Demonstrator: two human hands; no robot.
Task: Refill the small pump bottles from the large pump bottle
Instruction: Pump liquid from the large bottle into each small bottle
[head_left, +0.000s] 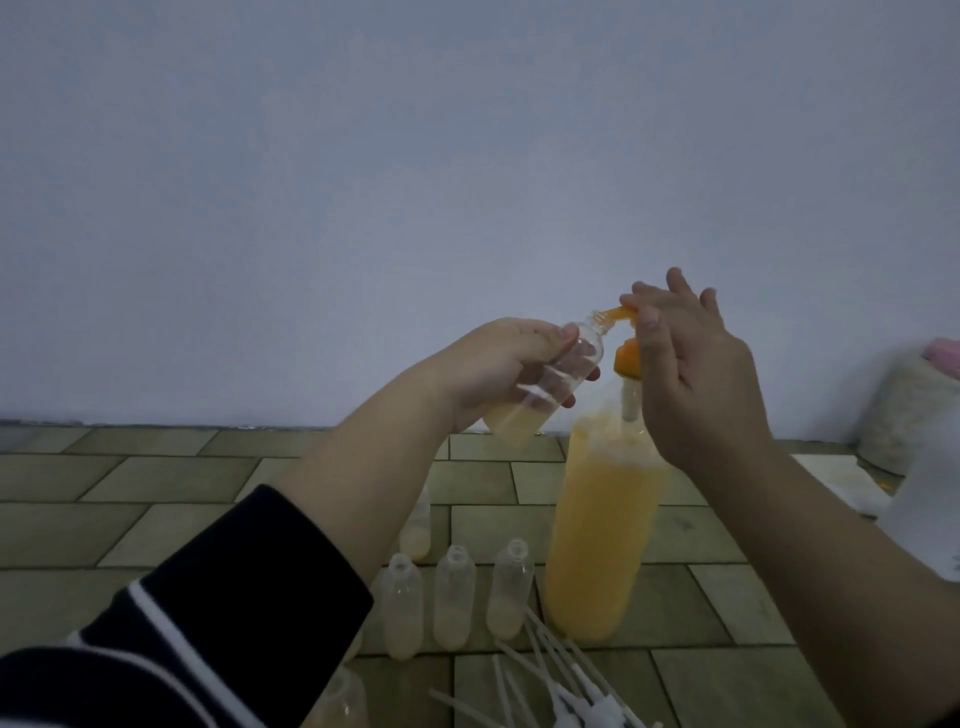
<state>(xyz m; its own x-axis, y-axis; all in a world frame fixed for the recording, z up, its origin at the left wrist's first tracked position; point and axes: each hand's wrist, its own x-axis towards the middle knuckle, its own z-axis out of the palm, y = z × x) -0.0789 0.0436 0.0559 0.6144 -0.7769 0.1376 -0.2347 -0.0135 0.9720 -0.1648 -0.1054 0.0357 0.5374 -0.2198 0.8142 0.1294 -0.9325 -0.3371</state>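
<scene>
I see a tiled floor (156, 525), olive-brown, meeting a pale wall. The large pump bottle (602, 540) of orange liquid stands upright on it. Just left of it stand three uncapped small bottles (455, 597) in a row, a fourth (417, 530) behind. Loose white pump heads with tubes (561, 686) lie in front. Far right sits a pale bundle (906, 410), possibly fabric.

- The large pump bottle (602, 535) is standing on the tiled floor (156, 499), right of centre.
- The left hand (498, 374) is holding a small bottle (550, 384) tilted, just left of the pump spout (774, 312), its mouth touching the spout.
- The right hand (696, 374) is resting on the pump head from the right.
- Three small bottles (454, 597) are standing in a row near-left of the large one; another (418, 530) is standing behind them.
- Loose pump tubes (561, 675) are lying nearest.
</scene>
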